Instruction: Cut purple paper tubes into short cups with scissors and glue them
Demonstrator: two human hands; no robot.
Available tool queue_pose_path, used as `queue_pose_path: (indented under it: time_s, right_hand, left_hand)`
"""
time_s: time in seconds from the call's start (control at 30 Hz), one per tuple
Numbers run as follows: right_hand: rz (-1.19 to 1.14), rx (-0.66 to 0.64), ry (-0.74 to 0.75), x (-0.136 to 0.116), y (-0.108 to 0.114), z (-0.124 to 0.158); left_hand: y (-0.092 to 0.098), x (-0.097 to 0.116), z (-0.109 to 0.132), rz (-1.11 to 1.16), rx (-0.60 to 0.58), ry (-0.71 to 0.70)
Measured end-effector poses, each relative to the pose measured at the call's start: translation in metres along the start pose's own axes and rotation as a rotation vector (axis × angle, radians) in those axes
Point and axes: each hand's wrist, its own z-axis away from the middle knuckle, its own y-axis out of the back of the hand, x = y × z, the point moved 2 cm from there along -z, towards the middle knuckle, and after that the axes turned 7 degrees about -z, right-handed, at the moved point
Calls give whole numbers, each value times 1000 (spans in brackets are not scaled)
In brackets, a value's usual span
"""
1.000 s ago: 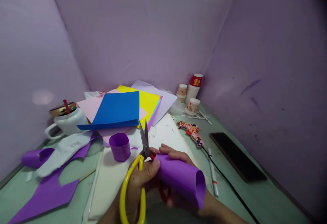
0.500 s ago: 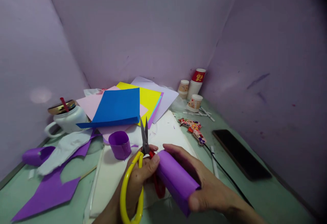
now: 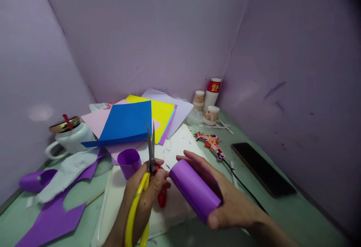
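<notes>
My left hand (image 3: 145, 188) is closed around a pair of scissors (image 3: 137, 200) near their pivot. Their slim blades point up and away, slightly parted; one handle is yellow, the other red. In my right hand (image 3: 222, 198) is a purple paper tube (image 3: 194, 190), lying slanted with the thumb at its near end and the fingers behind it. The tube's far end is close to my left fingertips, a small gap apart. Just beyond my left hand a short purple paper ring (image 3: 129, 163) stands on the white pad (image 3: 113, 205).
Coloured sheets (image 3: 128, 121) are piled at the back. On the left are a white mug (image 3: 73, 140), a white cloth (image 3: 67, 171) and purple paper scraps (image 3: 53, 217). To the right lie a patterned glue gun (image 3: 211, 145) with a cable, a phone (image 3: 262, 168) and paper cups (image 3: 211, 114).
My hands have drawn apart: the left hand with the scissors moved left, off the purple tube. The right hand still holds the tube, now turned a little. The view shifted slightly.
</notes>
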Motion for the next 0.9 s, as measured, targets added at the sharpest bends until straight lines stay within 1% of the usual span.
queue_pose_path:
  time_s: [0.1, 0.17, 0.27, 0.37, 0.47, 0.5, 0.57, 0.63, 0.7, 0.77, 0.83, 0.9]
  right_hand:
    - [7, -68, -7, 2, -6, -1]
    - [29, -73, -16, 5, -6, -2]
    - [36, -19, 5, 10, -4, -4]
    - [-23, 18, 26, 12, -1, -7]
    - [-72, 9, -23, 10, -3, -8]
    - [-80, 15, -43, 9, -3, -8]
    - [-87, 40, -68, 8, -2, -8]
    - [-107, 72, -72, 6, 1, -7]
    - [-179, 126, -61, 5, 5, -6]
    - [-284, 179, -57, 4, 9, -6]
    - [-354, 205, -69, 3, 12, -6]
    - [-354, 213, -83, 1, 15, -5]
  left_hand:
    - [0, -2, -1, 120, -147, 26]
    - [0, -1, 0, 178, -197, 49]
    - [-3, 0, 4, 327, -211, 110]
    - [-8, 0, 6, 476, -201, 147]
    - [-12, -3, 6, 487, -216, 129]
    - [-13, -5, 5, 458, -208, 122]
    - [-12, -7, 3, 364, -157, 99]
    - [-8, -7, 1, 249, -86, 81]
    - [-1, -6, 1, 96, -20, 55]
    - [7, -5, 2, -110, 51, -31]
    - [12, -5, 4, -320, 104, -180]
    - [12, -10, 6, -437, 95, -300]
